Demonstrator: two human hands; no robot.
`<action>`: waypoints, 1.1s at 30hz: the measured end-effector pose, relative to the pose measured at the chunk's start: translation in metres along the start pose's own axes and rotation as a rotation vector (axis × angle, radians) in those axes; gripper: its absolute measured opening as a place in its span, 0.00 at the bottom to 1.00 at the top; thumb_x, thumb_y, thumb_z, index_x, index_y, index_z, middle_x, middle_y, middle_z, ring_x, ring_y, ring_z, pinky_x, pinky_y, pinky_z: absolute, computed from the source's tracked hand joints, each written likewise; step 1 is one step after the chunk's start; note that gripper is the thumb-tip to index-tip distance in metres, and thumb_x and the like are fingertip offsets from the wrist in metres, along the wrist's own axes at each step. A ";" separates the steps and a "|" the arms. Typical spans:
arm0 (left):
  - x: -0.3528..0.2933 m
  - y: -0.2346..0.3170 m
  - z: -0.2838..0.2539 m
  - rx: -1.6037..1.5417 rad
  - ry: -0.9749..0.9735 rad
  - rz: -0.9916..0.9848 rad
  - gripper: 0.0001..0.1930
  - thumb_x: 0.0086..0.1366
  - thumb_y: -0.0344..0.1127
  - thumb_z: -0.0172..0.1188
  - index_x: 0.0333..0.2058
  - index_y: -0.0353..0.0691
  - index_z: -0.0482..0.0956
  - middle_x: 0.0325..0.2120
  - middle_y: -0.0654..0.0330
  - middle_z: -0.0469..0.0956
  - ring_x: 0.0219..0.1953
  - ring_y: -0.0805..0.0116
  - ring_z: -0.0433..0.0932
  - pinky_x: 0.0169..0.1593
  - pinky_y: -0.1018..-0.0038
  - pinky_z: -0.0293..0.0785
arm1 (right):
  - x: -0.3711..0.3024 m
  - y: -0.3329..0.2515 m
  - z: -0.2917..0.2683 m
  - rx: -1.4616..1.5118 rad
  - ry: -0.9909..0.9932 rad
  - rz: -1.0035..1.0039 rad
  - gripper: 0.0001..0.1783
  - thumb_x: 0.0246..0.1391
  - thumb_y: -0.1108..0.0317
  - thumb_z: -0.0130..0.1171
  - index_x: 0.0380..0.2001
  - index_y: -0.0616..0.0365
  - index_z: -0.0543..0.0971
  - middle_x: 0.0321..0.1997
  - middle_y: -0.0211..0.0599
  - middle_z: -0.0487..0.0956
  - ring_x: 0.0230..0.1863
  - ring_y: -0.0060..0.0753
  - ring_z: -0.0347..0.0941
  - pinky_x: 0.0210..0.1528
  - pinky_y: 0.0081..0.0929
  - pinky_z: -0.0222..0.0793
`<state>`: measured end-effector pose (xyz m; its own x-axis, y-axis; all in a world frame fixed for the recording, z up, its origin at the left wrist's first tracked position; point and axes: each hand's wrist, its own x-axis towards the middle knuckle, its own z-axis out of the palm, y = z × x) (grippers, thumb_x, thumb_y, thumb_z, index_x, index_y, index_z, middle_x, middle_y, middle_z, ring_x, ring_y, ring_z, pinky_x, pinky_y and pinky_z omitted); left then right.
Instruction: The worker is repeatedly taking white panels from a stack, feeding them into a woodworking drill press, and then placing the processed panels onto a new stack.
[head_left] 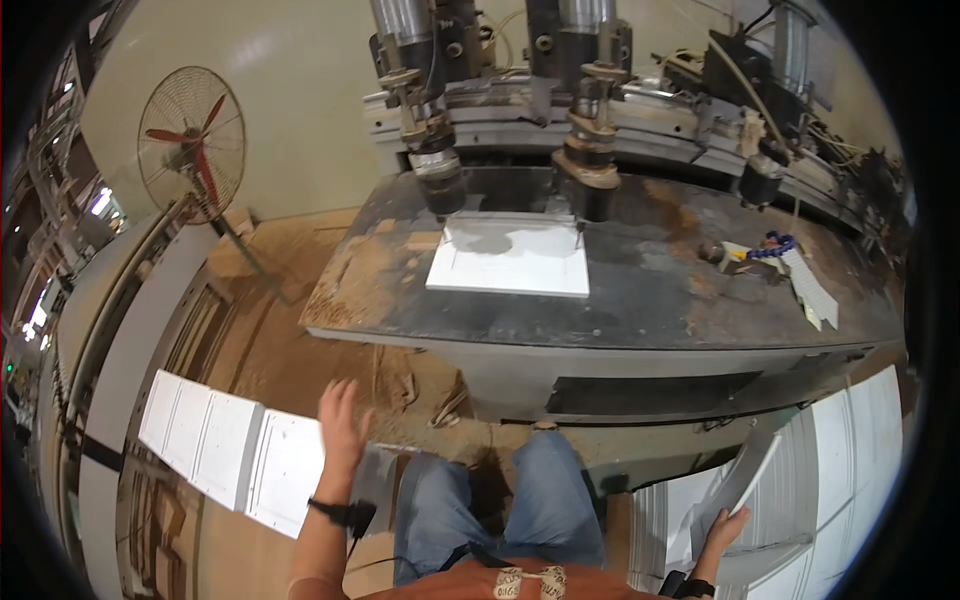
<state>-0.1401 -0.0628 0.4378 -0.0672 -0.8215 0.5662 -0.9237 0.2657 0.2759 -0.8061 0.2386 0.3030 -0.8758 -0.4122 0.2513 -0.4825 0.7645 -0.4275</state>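
Observation:
My left hand [343, 425] is raised with its fingers stretched out and nothing in it. It hovers beside the right end of a row of white grooved panels [225, 435] at the lower left. On the right, my right hand [728, 527] grips the near edge of a white panel [748, 470] that stands tilted above a stack. Several more white panels [850, 450] lie stacked around it. Straight ahead, another white panel [515, 270] rests flat on the dark machine table [640, 290], its far edge close to two vertical spindle heads.
Two spindle heads [437, 175] [590, 165] hang over the table, and a third one [765, 175] is farther right. A blue segmented hose [775, 247] lies at the table's right. Sawdust covers the table's left corner. A caged fan [192, 140] with red blades stands at far left.

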 end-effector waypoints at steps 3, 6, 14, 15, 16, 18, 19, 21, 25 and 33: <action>0.113 0.074 0.061 -0.193 0.054 0.322 0.28 0.51 0.34 0.69 0.52 0.39 0.74 0.51 0.51 0.72 0.59 0.46 0.66 0.61 0.55 0.63 | 0.001 -0.058 -0.054 0.277 0.134 -0.196 0.23 0.54 0.75 0.55 0.55 0.68 0.69 0.52 0.55 0.70 0.56 0.56 0.66 0.59 0.39 0.63; 0.200 0.138 0.112 -0.140 0.020 0.407 0.29 0.58 0.51 0.63 0.54 0.39 0.73 0.53 0.53 0.72 0.61 0.49 0.64 0.63 0.47 0.57 | 0.007 -0.150 -0.090 0.495 0.294 -0.522 0.21 0.52 0.79 0.53 0.52 0.66 0.72 0.49 0.52 0.71 0.53 0.54 0.68 0.57 0.39 0.64; 0.139 0.154 0.095 -0.184 -0.137 0.445 0.26 0.51 0.50 0.66 0.44 0.39 0.77 0.40 0.53 0.72 0.49 0.53 0.69 0.55 0.54 0.64 | 0.039 -0.395 -0.123 0.437 0.176 -1.391 0.27 0.35 0.84 0.53 0.44 0.55 0.80 0.39 0.38 0.77 0.41 0.45 0.72 0.43 0.36 0.69; 0.118 0.144 0.079 -0.240 -0.099 0.498 0.21 0.50 0.41 0.68 0.43 0.41 0.78 0.39 0.54 0.73 0.46 0.53 0.71 0.50 0.59 0.68 | 0.038 -0.421 -0.109 0.398 0.105 -1.430 0.26 0.36 0.83 0.53 0.44 0.55 0.80 0.39 0.37 0.77 0.40 0.44 0.72 0.42 0.37 0.70; 0.098 0.134 0.063 -0.192 -0.112 0.469 0.19 0.47 0.35 0.66 0.41 0.42 0.78 0.37 0.56 0.73 0.44 0.54 0.71 0.47 0.61 0.69 | 0.035 -0.445 -0.091 0.438 0.116 -1.482 0.24 0.37 0.81 0.55 0.43 0.54 0.80 0.38 0.36 0.77 0.40 0.43 0.72 0.42 0.36 0.69; 0.058 0.110 0.024 -0.152 -0.074 0.463 0.20 0.42 0.27 0.64 0.39 0.44 0.80 0.33 0.59 0.74 0.40 0.55 0.73 0.43 0.64 0.71 | 0.027 -0.483 -0.054 0.398 0.094 -1.530 0.22 0.39 0.77 0.59 0.43 0.53 0.79 0.38 0.35 0.76 0.41 0.41 0.71 0.42 0.35 0.69; 0.035 0.096 0.000 -0.136 -0.079 0.463 0.22 0.40 0.25 0.62 0.39 0.44 0.80 0.32 0.61 0.74 0.38 0.56 0.73 0.42 0.64 0.72 | 0.022 -0.498 -0.034 0.345 0.090 -1.543 0.22 0.40 0.74 0.61 0.43 0.53 0.78 0.39 0.34 0.76 0.42 0.41 0.71 0.42 0.35 0.69; -0.005 0.072 -0.045 -0.061 -0.054 0.483 0.23 0.41 0.24 0.62 0.41 0.45 0.81 0.32 0.62 0.75 0.37 0.57 0.74 0.41 0.66 0.72 | 0.017 -0.522 0.003 0.326 0.066 -1.527 0.21 0.44 0.68 0.63 0.45 0.53 0.77 0.42 0.34 0.75 0.44 0.42 0.70 0.44 0.36 0.68; -0.084 0.042 -0.125 0.068 -0.070 0.270 0.21 0.46 0.24 0.58 0.41 0.46 0.82 0.35 0.64 0.79 0.37 0.62 0.75 0.37 0.69 0.73 | 0.044 -0.567 0.055 0.231 -0.241 -1.623 0.25 0.50 0.57 0.62 0.50 0.56 0.77 0.51 0.39 0.76 0.51 0.46 0.69 0.54 0.38 0.66; -0.183 0.008 -0.163 0.482 0.020 -0.288 0.25 0.47 0.21 0.54 0.47 0.44 0.80 0.41 0.62 0.80 0.41 0.58 0.75 0.41 0.64 0.69 | 0.030 -0.595 0.067 0.269 -0.185 -1.653 0.23 0.48 0.63 0.63 0.49 0.55 0.77 0.51 0.38 0.77 0.51 0.46 0.69 0.53 0.37 0.67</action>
<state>-0.0732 0.1718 0.4631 0.2165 -0.8156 0.5366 -0.9717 -0.2330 0.0380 -0.5465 -0.2617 0.5065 0.5555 -0.6925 0.4603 -0.7926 -0.6084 0.0413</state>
